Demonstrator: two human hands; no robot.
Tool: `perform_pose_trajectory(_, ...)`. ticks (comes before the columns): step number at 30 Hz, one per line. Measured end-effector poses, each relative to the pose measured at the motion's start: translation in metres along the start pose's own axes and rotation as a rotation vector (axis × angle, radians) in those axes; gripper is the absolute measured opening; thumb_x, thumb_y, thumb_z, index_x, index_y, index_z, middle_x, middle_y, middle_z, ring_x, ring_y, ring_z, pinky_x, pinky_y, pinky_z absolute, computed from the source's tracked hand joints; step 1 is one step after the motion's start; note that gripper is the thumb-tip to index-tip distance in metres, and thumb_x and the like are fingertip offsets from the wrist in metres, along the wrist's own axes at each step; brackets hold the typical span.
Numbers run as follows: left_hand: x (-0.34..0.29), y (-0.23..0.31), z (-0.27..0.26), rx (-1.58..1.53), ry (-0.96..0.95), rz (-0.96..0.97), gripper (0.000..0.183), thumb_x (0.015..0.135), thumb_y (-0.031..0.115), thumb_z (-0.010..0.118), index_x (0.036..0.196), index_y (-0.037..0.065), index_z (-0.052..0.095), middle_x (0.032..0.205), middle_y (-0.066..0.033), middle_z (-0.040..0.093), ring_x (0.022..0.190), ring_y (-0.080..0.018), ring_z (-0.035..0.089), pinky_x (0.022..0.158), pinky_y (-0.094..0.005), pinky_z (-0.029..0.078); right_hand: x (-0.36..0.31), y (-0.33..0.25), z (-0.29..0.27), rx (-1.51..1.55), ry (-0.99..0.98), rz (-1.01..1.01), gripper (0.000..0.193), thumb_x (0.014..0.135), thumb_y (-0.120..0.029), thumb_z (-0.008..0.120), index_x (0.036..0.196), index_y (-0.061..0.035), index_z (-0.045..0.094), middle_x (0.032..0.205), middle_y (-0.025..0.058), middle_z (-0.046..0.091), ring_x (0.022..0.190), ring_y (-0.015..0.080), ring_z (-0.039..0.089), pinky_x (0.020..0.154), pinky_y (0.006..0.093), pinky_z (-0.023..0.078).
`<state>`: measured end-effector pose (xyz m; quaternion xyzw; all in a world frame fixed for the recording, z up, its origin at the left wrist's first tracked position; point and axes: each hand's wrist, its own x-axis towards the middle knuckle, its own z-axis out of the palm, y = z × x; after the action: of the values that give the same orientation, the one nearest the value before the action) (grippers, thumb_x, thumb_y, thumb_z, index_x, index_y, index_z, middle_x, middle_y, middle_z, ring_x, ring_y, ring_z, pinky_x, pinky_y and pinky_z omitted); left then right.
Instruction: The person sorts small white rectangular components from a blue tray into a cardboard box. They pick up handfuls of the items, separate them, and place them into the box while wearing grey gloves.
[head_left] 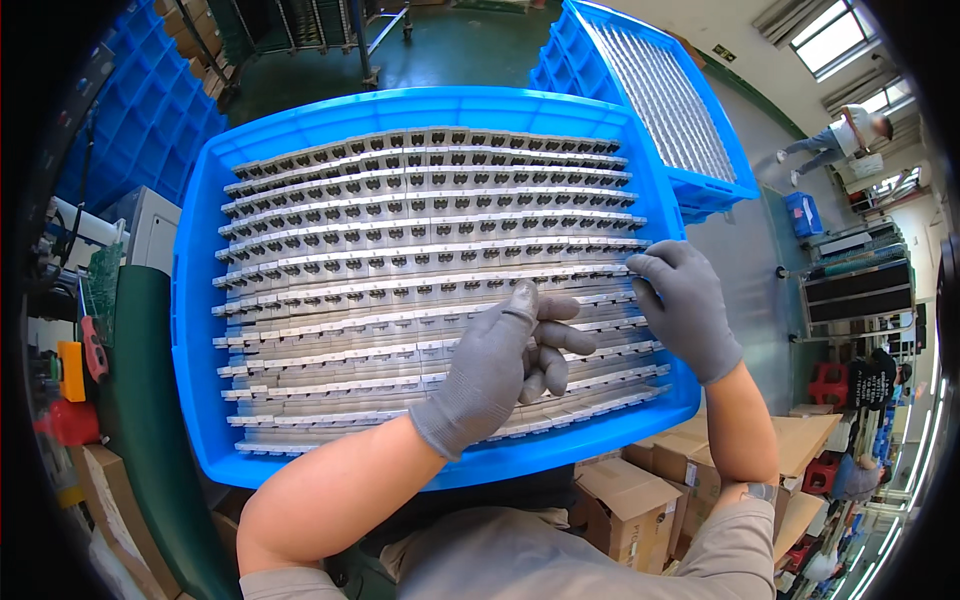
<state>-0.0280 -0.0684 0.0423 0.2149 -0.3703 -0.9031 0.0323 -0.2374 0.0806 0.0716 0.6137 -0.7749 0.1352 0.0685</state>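
Pale connector-like parts (400, 262) sit in rows in blue tote (190, 300), mid-frame. Left hand (510, 355) half-curled, looks empty; right hand (690, 312) bent narrow at right row ends, can't tell if gripping. I'd nudge gently, keep rows flush.

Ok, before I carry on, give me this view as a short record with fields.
Left hand: gray-gloved, fingers loosely curled, over the lower rows; nothing seen in it
Right hand: gray-gloved, at the right end of the rows; grip unclear
Main container: blue bin in front of the person
Contents: rows of silvery parts, dark pieces showing along the upper rows
Beyond, right: second blue bin with rows of light strips
Lower right: cardboard boxes
Far right: another person, standing
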Motion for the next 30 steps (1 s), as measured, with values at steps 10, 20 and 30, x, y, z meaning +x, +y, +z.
perform_pose_trajectory(10, 0.0, -0.005, -0.008, 0.125, 0.028, -0.064, 0.072, 0.107, 0.063, 0.025, 0.132, 0.005, 0.058, 0.091, -0.009, 0.068, 0.064, -0.0122, 0.058, 0.048, -0.0233, 0.038, 0.022, -0.077, 0.003, 0.335, 0.001, -0.233, 0.018, 0.08, -0.015, 0.074, 0.097, -0.0099, 0.07, 0.09, 0.0101, 0.068, 0.083, 0.0333, 0.065, 0.07, 0.0453, 0.052)
perform_pose_trajectory(20, 0.002, -0.009, 0.01, -0.098, 0.119, -0.124, 0.058, 0.106, 0.063, 0.034, 0.116, 0.01, 0.058, 0.078, -0.0037, 0.062, 0.048, -0.0114, 0.046, 0.042, -0.0248, 0.032, 0.022, -0.079, -0.002, 0.462, -0.152, -0.054, 0.015, 0.085, -0.014, 0.063, 0.089, 0.0001, 0.064, 0.086, 0.0187, 0.067, 0.084, 0.039, 0.068, 0.077, 0.0483, 0.056)
perform_pose_trajectory(30, -0.002, -0.008, 0.012, 0.033, 0.19, -0.025, 0.065, 0.11, 0.054, 0.03, 0.12, -0.004, 0.058, 0.067, -0.0069, 0.057, 0.044, -0.0118, 0.043, 0.041, -0.024, 0.032, 0.0, -0.005, 0.01, 0.525, 0.171, 0.092, 0.01, 0.087, -0.004, 0.066, 0.096, -0.0022, 0.064, 0.093, 0.0172, 0.064, 0.092, 0.0388, 0.064, 0.082, 0.0464, 0.053)
